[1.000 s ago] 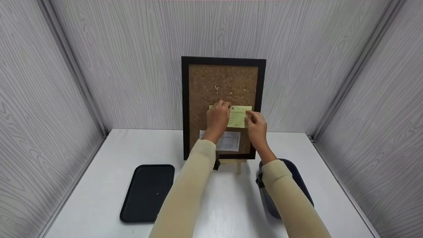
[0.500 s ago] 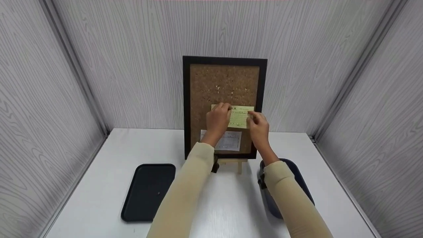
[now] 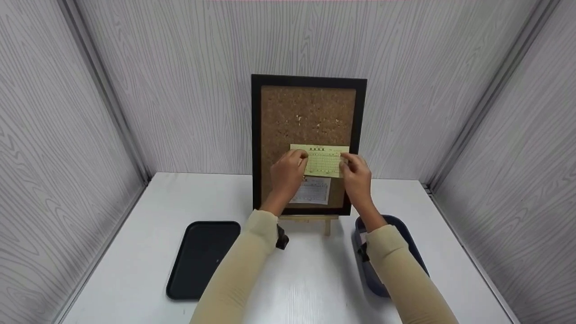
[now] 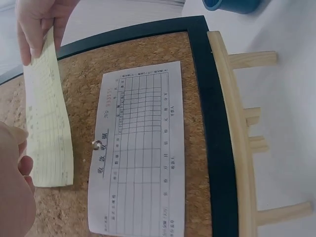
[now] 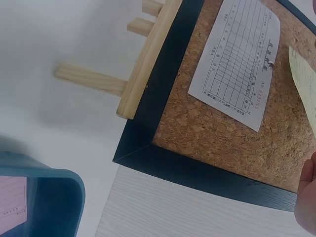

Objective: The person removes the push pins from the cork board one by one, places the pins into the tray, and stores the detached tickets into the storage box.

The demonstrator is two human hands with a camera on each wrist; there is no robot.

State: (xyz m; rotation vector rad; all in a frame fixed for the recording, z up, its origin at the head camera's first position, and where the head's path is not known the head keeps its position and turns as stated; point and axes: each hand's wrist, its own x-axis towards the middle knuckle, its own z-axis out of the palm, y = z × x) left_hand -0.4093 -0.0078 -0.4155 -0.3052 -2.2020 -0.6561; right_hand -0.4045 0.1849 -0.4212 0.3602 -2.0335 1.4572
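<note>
A yellow receipt slip (image 3: 323, 163) lies across the lower part of a black-framed corkboard (image 3: 310, 108). At its right end, my right hand (image 3: 358, 177) pinches the paper between thumb and fingers. My left hand (image 3: 287, 172) has curled fingers in front of the slip's left part; whether they grip its edge or something small is hidden. In the left wrist view, the yellow slip (image 4: 49, 118) bows, its right end lifted off the cork. Below it hangs a white receipt slip (image 4: 138, 148), fixed by a shiny pushpin (image 4: 97, 145) at its top edge.
A wooden easel (image 3: 327, 225) props up the board on the white table (image 3: 301, 279). A black tray (image 3: 202, 256) with a tiny speck on it lies at left. At right stands a blue bin (image 3: 405, 238), with a pink slip (image 5: 12, 202) inside.
My left hand has moved down and left from the yellow slip's top edge, uncovering its printed heading. The right hand keeps its pinch at the right end. The view has shifted slightly.
</note>
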